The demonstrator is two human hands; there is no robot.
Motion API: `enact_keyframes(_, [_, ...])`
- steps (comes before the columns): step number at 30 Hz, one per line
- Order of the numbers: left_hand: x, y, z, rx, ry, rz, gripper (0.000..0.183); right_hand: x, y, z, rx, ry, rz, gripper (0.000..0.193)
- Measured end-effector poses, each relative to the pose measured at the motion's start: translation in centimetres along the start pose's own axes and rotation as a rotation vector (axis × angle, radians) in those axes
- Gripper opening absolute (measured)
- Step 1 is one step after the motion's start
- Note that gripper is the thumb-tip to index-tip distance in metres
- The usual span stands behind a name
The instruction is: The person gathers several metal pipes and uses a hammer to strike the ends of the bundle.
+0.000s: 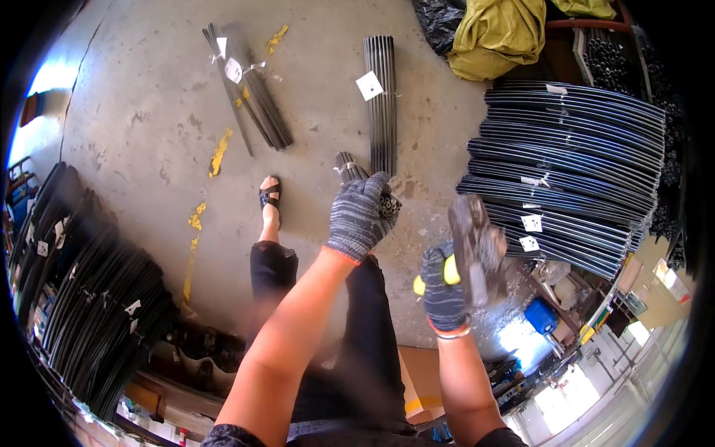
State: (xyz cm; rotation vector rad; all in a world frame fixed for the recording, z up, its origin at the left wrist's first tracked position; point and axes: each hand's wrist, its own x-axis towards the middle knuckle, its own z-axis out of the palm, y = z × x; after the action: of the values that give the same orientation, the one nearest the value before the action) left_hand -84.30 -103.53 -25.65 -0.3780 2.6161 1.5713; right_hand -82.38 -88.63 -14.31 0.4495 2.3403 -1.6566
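Note:
My left hand (360,216), in a grey striped knit glove, is closed around a bundle of thin dark tubes (348,167). The bundle's far part carries a white tie, and its cut ends show beside my fingers. In my right hand (445,290), gloved alike, is a mallet-like tool (477,249) with yellow on its grip and a grey-brown block for a head. Motion blurs that head, held to the right of the tubes. Just beyond my left hand, a longer tied bundle of dark tubes (382,112) with a white tag lies on the floor.
Two more tagged bundles (257,104) rest on the concrete floor at the far left. A tall stack of dark tubes (566,164) stands to the right, below yellow sacks (497,37). Piled black rods (97,298) fill the left side. A cardboard box (418,384) sits near my legs.

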Motion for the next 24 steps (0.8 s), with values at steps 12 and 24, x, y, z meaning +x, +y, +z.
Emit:
enact_keyframes(12, [0.4,0.8,0.1,0.054,0.003,-0.001,0.04,0.4,0.9,-0.7,-0.663,-0.06,-0.51,0.012])
enact_keyframes(24, [0.3,0.3,0.6,0.059,-0.03,-0.029,0.04,-0.1,-1.8,-0.8,-0.477,-0.101,-0.324,0.014])
